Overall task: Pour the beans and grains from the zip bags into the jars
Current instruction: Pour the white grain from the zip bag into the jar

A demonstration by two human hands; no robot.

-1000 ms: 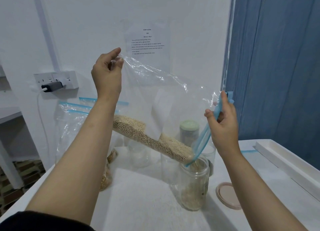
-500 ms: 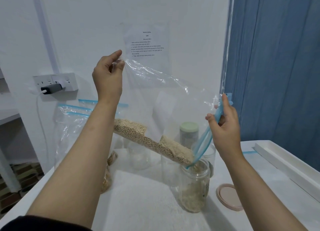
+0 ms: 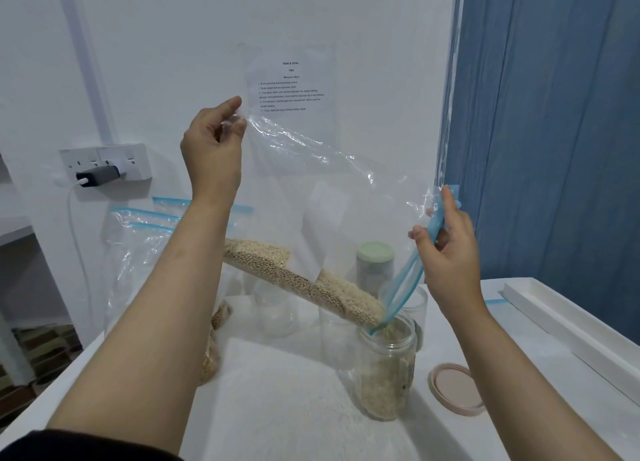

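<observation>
A person is tilting a clear zip bag (image 3: 339, 190) over an open jar (image 3: 388, 367) on a white table (image 3: 277, 408). The left hand (image 3: 211, 149) is pinching the bag's upper corner between thumb and fingertips, holding it high in front of a printed sheet (image 3: 291, 86) taped to the wall. The right hand (image 3: 446, 249) is pinching the bag's blue zip strip (image 3: 412, 273) lower down, with the fingers curled round it. Pale grains (image 3: 298, 280) are lying in a slanting band along the bag's lower edge, reaching down to the corner of the mouth, which is dipping into the jar's opening. The jar is already holding grains to well above half its height. A pink lid (image 3: 457, 389) is lying flat on the table just right of the jar. Behind the jar are standing more clear jars (image 3: 273, 308), and a jar with a green lid (image 3: 375, 266) is showing through the bag. More zip bags (image 3: 138, 253) are leaning against the wall at the left, below a socket (image 3: 107, 163) with a charger plugged in. A white tray (image 3: 568, 325) is lying along the table's right edge, beside a blue curtain (image 3: 554, 114).
</observation>
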